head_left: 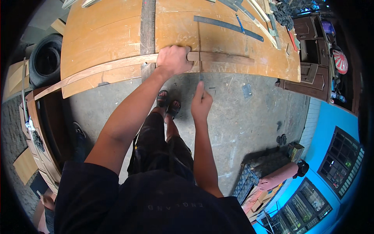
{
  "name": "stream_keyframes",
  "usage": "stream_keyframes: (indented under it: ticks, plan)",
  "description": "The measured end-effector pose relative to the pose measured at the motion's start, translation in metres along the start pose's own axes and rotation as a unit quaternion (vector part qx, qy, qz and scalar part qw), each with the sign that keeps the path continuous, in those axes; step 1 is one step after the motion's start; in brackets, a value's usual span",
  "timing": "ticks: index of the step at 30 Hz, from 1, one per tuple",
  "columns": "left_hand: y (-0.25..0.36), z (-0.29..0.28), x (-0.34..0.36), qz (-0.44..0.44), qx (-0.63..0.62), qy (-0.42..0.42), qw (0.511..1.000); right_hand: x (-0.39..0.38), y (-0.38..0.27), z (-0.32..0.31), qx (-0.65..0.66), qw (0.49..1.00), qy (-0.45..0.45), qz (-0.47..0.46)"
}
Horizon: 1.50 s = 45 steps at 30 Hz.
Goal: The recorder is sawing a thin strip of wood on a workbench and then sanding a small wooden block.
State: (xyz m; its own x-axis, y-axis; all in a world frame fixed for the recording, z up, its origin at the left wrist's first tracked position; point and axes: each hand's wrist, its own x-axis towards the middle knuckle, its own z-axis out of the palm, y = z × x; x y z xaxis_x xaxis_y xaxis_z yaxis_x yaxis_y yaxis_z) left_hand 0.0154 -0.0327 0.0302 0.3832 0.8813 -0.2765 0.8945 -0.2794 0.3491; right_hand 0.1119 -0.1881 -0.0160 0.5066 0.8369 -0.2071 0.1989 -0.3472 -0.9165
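Observation:
A long wooden strip point(109, 65) lies along the near edge of the wooden worktable point(109, 29) and sticks out past its left end. My left hand point(173, 59) is closed round the strip and bears down on it near the middle. Just right of it, a thin saw blade point(200, 45), seen edge-on, crosses the strip. My right hand point(201, 103) is closed on the saw's near end, in front of the table edge; its handle is hidden in my fist. Whether the blade has cut into the wood I cannot tell.
A dark flat metal bar point(230, 28) and a blue pen point(240, 24) lie at the far right of the table, by several wood strips. A tyre point(46, 60) stands left, a dark wooden cabinet point(307, 84) right. Another person's hand point(48, 201) shows at lower left.

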Motion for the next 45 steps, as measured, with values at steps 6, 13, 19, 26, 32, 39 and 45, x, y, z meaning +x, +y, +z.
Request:
stream_keyframes:
  ticks: [6,13,19,26,32,39,45]
  plan:
    - [-0.008,-0.003,0.002,-0.015,-0.001,-0.019,1.000,-0.048,0.032,0.003,0.049,0.998,0.021,-0.039]
    - [-0.006,-0.007,-0.001,-0.011,0.039,-0.051,0.998,-0.073,0.035,-0.010,0.036,0.999,-0.001,0.022]
    - [0.003,-0.003,0.003,-0.012,0.028,-0.024,0.999,0.016,0.008,0.015,-0.055,0.998,0.029,-0.030]
    - [-0.001,-0.002,-0.001,0.002,0.035,-0.021,0.999,-0.110,0.060,-0.018,0.073,0.995,0.021,0.062]
    - [0.000,-0.006,0.014,-0.059,0.008,-0.015,0.998,-0.079,0.046,-0.011,0.084,0.994,0.037,0.057]
    - [0.004,-0.007,0.010,-0.057,0.022,-0.027,0.998,-0.081,0.050,-0.045,0.129,0.990,-0.017,0.057]
    - [0.003,-0.005,0.006,-0.050,0.018,-0.023,0.998,-0.084,0.049,-0.054,0.123,0.987,-0.050,0.086]
